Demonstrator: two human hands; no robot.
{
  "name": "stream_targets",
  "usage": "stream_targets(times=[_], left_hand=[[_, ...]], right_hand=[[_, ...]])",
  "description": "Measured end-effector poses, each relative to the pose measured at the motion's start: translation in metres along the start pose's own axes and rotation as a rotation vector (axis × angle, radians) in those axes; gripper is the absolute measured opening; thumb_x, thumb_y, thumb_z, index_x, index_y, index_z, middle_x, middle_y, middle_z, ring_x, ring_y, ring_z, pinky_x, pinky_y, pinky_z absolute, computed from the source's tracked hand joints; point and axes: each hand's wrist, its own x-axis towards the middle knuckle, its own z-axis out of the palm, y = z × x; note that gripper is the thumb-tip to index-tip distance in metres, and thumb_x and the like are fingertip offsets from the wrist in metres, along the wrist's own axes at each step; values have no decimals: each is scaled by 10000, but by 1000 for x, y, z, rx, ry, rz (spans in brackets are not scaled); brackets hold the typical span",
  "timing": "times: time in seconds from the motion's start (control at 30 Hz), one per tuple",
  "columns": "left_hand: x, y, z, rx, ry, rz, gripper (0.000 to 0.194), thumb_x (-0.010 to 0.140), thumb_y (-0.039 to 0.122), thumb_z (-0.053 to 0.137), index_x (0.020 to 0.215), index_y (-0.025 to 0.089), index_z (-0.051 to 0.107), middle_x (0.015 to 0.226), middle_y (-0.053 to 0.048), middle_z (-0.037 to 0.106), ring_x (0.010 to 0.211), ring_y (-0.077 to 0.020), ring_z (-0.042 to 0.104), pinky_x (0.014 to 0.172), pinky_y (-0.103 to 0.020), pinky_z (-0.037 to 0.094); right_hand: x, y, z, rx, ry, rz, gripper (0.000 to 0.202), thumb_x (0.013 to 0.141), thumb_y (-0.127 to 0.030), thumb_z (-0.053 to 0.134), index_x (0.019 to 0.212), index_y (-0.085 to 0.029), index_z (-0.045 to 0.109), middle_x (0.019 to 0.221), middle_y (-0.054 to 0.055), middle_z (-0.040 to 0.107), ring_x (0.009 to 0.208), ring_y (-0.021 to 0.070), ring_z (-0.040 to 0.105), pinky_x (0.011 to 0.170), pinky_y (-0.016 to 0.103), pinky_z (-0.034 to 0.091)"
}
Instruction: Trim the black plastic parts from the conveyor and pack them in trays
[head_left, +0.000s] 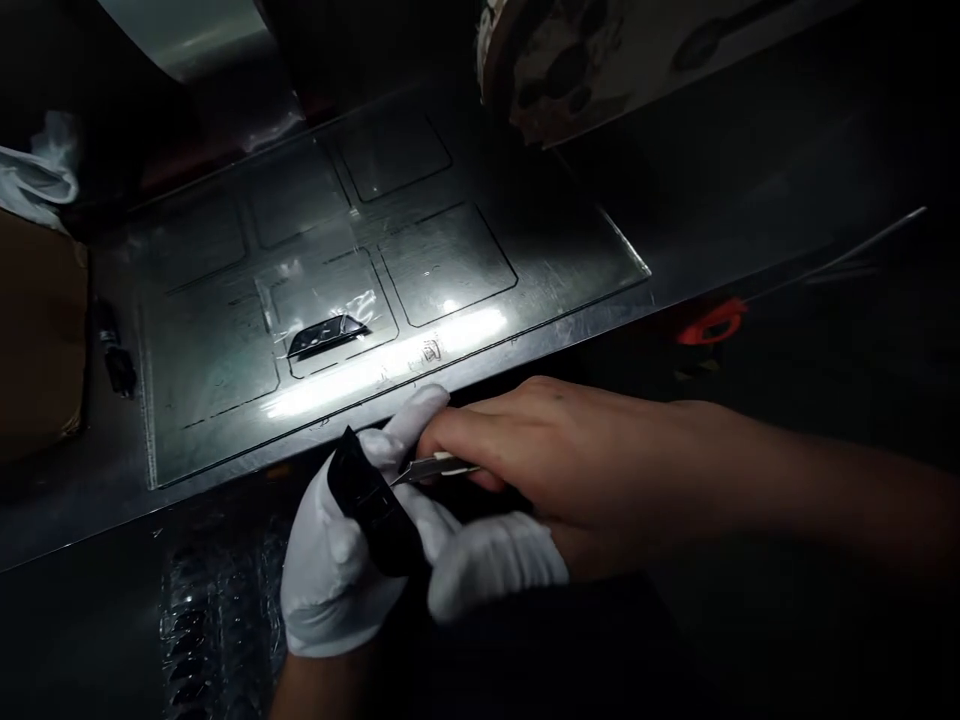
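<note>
My left hand (pixel 322 570), in a white glove, is closed around a dark, curved black part (pixel 375 510) and holds it tilted just off the bench's front edge. My right hand (pixel 555 460) is mostly bare, with white fabric over some fingers. It grips a slim craft knife (pixel 435 467), whose metal blade tip is at the black part's edge. The right fingers lie close against the left hand, and some fingertips are hidden. Another black part (pixel 328 337) lies on the glass sheet (pixel 465 255), with clear film beside it.
A clear blister tray (pixel 217 620) with several dark pieces sits below the bench edge at lower left. A cardboard box (pixel 37 340) and a black marker-like object (pixel 114 350) are at left. A red-orange handle (pixel 712 322) shows at right. Much is in deep shadow.
</note>
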Motion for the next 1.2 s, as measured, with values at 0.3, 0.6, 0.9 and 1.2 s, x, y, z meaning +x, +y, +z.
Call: stream_targets(times=[0.3,0.6,0.9,1.2], left_hand=[[4,-19,-38,-5,-196,-158,893,719,674,848,1464,238,619,563,-18,649,426,-243,611,450,-334,518],[-4,-1,-8,-26,-73,-114,622,762,553,902,1289,267,738,826,-57,764,411,-138,565,489,-304,561],[-2,-1,-6,-60,68,-39,583,706,473,965,1225,289,774,1131,-99,783,433,-100,574,401,-241,520],[7,-4,-15,-12,-97,-43,420,781,485,907,1119,266,788,1275,-115,749,525,-150,671,671,-401,648]], right_hand=[[0,0,18,-223,22,48,414,751,-284,896,954,-206,543,737,-27,652,551,151,563,455,267,331],[6,-2,24,-335,-53,97,366,701,-114,786,991,-194,579,675,-27,647,485,147,489,433,267,248],[11,-2,28,-382,-16,106,245,871,-293,780,963,-180,583,646,-24,630,441,160,484,409,284,214],[8,-1,26,-360,-80,152,491,973,-575,728,1165,-132,636,686,21,666,468,167,501,427,296,203]])
